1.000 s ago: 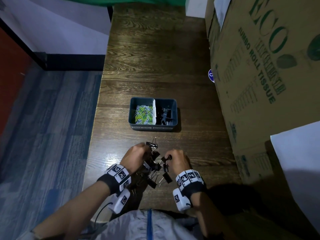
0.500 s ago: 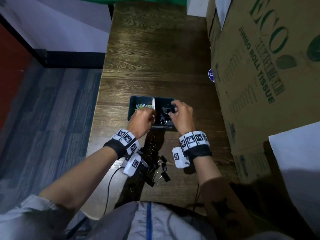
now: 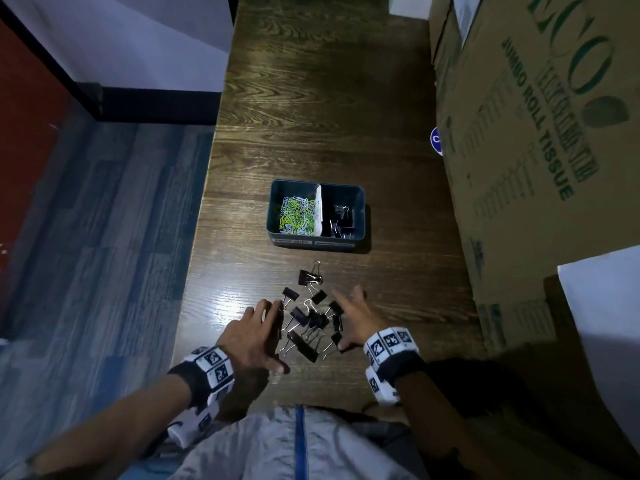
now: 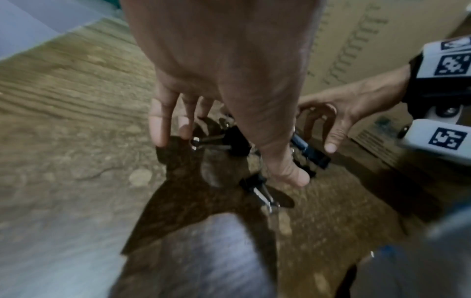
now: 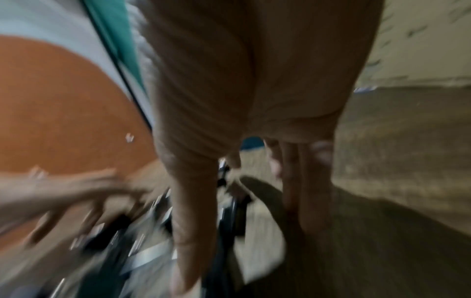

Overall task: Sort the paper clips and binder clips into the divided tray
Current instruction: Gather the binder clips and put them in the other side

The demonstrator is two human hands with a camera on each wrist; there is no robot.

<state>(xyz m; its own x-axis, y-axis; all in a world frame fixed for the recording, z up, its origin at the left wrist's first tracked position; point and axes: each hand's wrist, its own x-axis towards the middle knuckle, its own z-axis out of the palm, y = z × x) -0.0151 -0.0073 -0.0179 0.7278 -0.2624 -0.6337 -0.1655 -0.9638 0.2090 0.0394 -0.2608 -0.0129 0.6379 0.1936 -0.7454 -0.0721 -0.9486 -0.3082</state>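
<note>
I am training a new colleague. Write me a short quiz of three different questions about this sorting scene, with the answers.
1. True or false: the loose binder clips lie between the left hand and the right hand.
2. Which compartment of the divided tray holds the coloured paper clips: A left, B right?
3. Fill in: on the table no loose ___ clips remain visible.

Key: 1 true; 2 A; 3 paper
</note>
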